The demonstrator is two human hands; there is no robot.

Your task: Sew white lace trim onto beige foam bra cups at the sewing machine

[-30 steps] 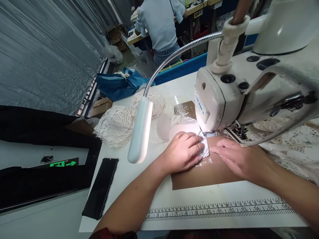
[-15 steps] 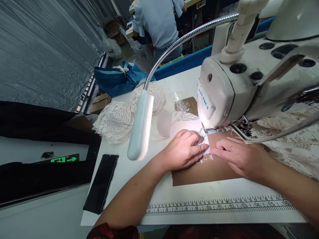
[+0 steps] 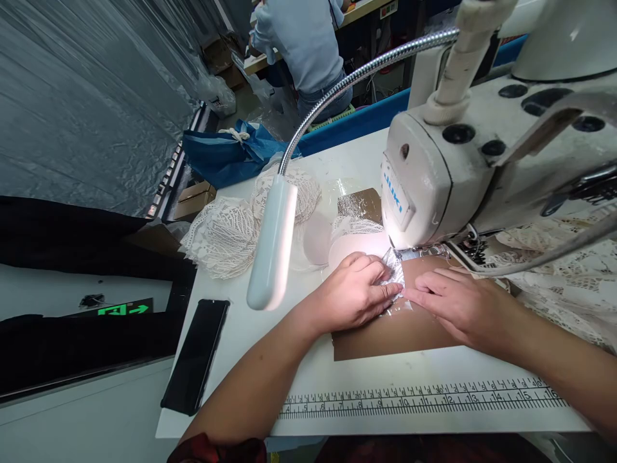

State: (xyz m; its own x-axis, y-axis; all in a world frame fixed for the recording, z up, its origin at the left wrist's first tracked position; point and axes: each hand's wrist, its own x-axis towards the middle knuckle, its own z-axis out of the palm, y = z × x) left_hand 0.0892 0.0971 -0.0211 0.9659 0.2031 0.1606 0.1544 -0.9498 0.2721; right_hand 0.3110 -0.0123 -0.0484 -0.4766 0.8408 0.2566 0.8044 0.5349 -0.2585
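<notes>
Closely paired, the person's two hands work just in front of the needle end of a white sewing machine. The left hand is bent over a small silvery-white piece, its fingers curled on top and its thumb reaching to the near edge; whether that grip pinches the piece or only presses it down cannot be told. The right hand has its fingers folded in, the foremost fingertip at the right edge of the same piece, close to the left thumb; its grip cannot be read either. The piece itself lies beside the machine's needle area, over a brown sheet spread on the white bench. Beyond the left hand sits a smooth pale-pink panel with white lace along its far side. Farther left, two lace bundles rest on the bench behind a lamp head on a bendable metal neck. A black phone lies near the left edge, and a printed ruler scale runs along the front. More lace is heaped to the right, under the machine arm.
</notes>
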